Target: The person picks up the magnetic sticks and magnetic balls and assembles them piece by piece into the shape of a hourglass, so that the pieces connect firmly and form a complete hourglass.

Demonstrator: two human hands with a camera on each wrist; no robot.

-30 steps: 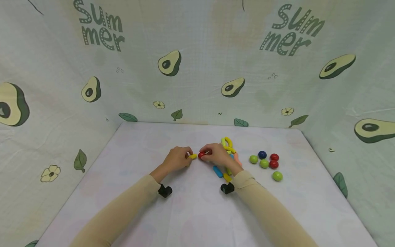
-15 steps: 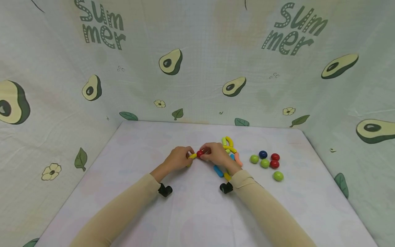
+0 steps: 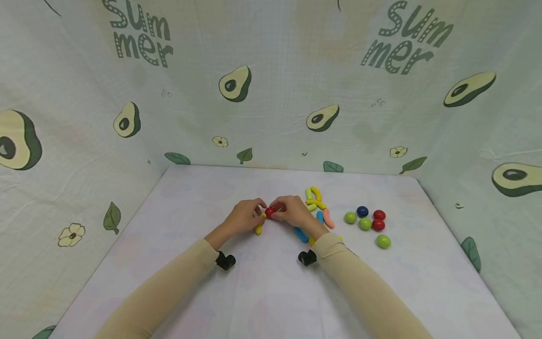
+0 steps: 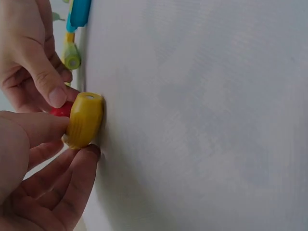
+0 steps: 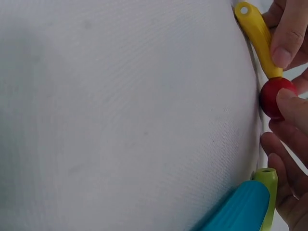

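Near the middle of the table, my left hand (image 3: 244,216) pinches a curved yellow toy rod (image 5: 257,36) with a hole in its end. My right hand (image 3: 293,210) holds a glossy red ball (image 5: 274,97) between thumb and fingers. In the right wrist view the ball meets one end of the yellow rod; whether they are joined I cannot tell. From the left wrist, the yellow rod (image 4: 86,120) stands in front and partly hides the ball. The head view has the rod's lower end (image 3: 259,230) poking out below my left fingers.
Under and behind my right forearm lie blue rods (image 3: 301,234), a pink curved rod (image 3: 328,218), and yellow and light green rods (image 3: 308,193). Farther right are green balls (image 3: 383,241), red balls (image 3: 378,225) and a dark blue ball (image 3: 362,211). Printed cloth walls surround the table (image 3: 203,301).
My right hand has moved slightly left with the red ball, closing the gap to the yellow rod. The rod has turned, so its lower end shows below my left hand.
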